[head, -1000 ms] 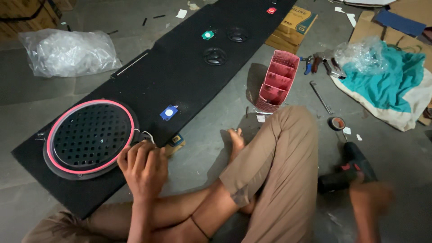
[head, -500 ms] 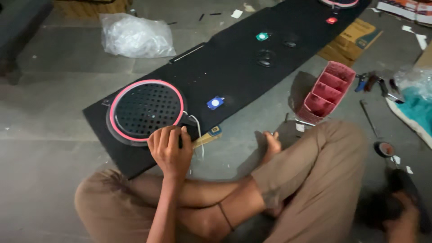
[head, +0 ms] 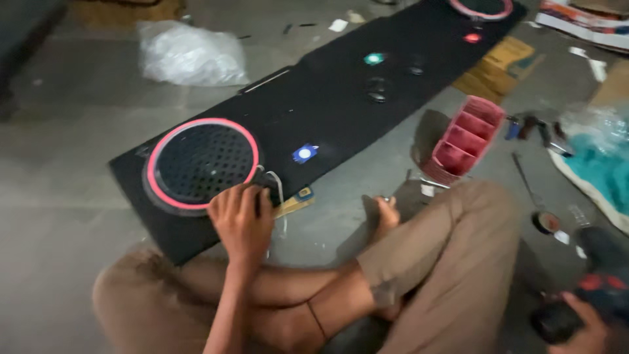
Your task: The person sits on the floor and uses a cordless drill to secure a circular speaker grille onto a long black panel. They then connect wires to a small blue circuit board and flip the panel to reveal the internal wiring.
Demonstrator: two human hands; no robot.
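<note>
Nearest, at the lower right, the right hand (head: pixel 580 324) wraps its fingers tight round the grip of a power drill (head: pixel 599 288); it looks dense and rigid, best taken by that handle. The left hand (head: pixel 241 219) rests at the near edge of the long black panel (head: pixel 341 98), fingers curled together over white wires (head: pixel 278 187) just beside the pink-ringed round speaker grille (head: pixel 202 164). The wires look thin and easily pulled. The panel seems stiff and heavy, best lifted by its long edges. Farther off, a red compartment tray (head: pixel 466 139) lies on the floor.
</note>
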